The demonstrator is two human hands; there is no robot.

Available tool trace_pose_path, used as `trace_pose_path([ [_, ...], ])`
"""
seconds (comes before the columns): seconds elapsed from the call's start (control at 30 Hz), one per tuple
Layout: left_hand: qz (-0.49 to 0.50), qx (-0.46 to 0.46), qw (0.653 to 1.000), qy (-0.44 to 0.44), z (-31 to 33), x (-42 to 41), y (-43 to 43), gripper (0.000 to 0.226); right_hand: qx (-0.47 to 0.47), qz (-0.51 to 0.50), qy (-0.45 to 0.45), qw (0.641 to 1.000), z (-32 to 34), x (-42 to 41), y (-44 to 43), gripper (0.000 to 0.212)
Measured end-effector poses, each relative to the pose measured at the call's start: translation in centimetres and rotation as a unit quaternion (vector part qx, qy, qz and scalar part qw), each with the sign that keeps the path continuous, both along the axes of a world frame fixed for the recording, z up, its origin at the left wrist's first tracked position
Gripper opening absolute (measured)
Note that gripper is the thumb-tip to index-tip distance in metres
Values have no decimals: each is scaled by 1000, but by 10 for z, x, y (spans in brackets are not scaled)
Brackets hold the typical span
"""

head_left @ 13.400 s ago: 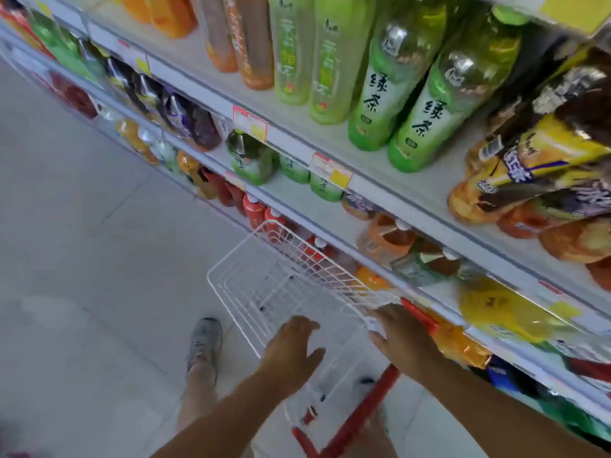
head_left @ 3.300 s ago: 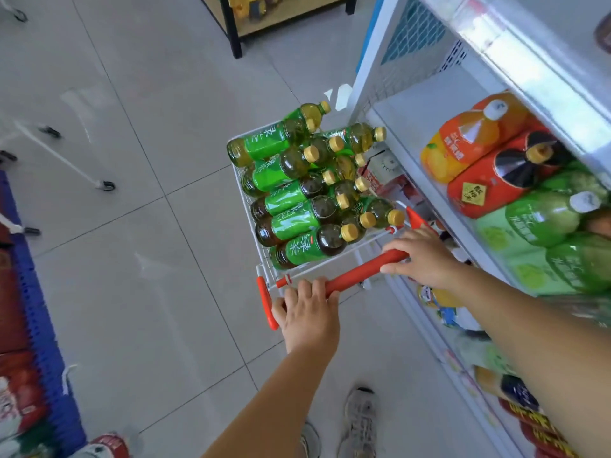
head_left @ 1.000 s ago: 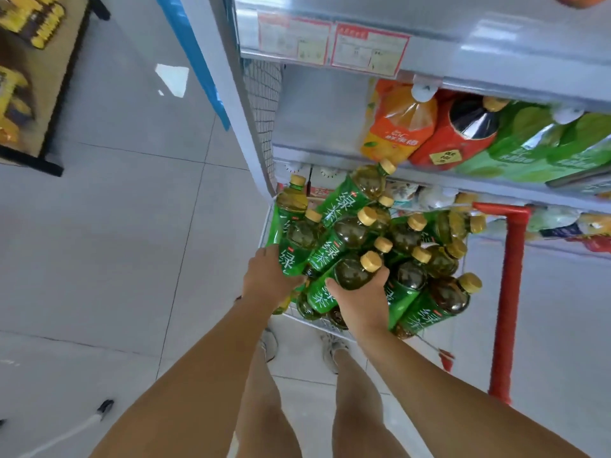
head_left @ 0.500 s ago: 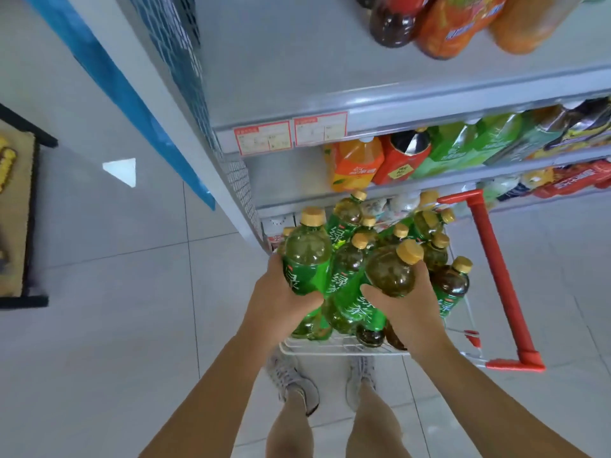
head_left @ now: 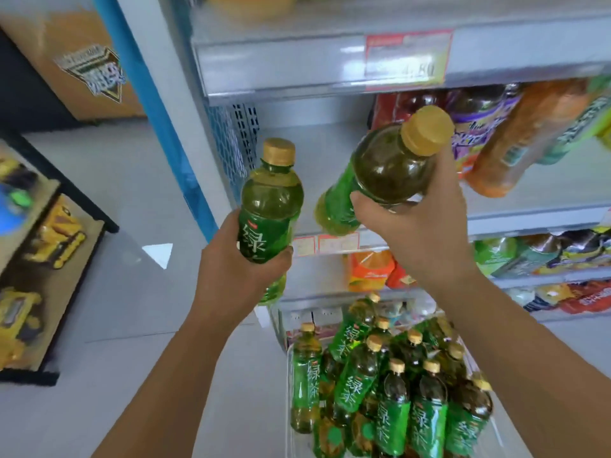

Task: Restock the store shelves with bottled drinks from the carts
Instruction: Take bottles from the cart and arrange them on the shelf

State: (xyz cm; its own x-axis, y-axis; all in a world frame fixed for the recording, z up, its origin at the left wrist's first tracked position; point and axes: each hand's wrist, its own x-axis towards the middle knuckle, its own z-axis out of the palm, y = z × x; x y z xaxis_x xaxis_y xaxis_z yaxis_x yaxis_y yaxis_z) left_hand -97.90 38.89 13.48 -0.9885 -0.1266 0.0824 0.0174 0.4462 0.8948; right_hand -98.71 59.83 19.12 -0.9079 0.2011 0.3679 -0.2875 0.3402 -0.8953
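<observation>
My left hand (head_left: 238,276) grips an upright green tea bottle (head_left: 269,200) with a gold cap, held in front of the shelf's left end. My right hand (head_left: 420,226) holds a second green tea bottle (head_left: 383,173), tilted with its cap toward me, level with the middle shelf (head_left: 317,150), which has a bare stretch at its left. Below, the white wire cart (head_left: 288,375) is piled with several more green tea bottles (head_left: 393,385).
The shelf's right part holds purple, orange and green drink bottles (head_left: 515,133). Lower shelves carry orange and green packs (head_left: 370,269). A price tag strip (head_left: 408,56) fronts the shelf above. At left a low stand holds yellow toy trucks (head_left: 56,236) on the tiled floor.
Both hands have lifted their bottles out of the cart and up to the height of the middle shelf. The view has tilted up toward the shelves.
</observation>
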Motion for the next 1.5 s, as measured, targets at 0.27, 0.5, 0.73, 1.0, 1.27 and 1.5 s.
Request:
trace_pose_path([
  [0.27,9,-16,988,153,-11,-32,-17,50,166,36,17,985,-19,-83,-29,58],
  [0.5,24,9,953,303,-40,-60,-27,51,157,42,58,985,-48,-131,-30,50],
  [0.73,-17,58,924,378,-59,-69,-37,58,92,94,150,980,-96,-137,-26,70],
  [1.0,-28,57,926,373,-45,-71,-44,56,151,108,47,982,-81,-151,-31,51],
  [1.27,-42,41,912,407,-50,-82,-49,51,199,101,13,975,-69,-259,-72,62],
  [1.5,-63,33,901,427,-51,-85,-51,48,223,80,-3,972,-66,-317,-90,64],
])
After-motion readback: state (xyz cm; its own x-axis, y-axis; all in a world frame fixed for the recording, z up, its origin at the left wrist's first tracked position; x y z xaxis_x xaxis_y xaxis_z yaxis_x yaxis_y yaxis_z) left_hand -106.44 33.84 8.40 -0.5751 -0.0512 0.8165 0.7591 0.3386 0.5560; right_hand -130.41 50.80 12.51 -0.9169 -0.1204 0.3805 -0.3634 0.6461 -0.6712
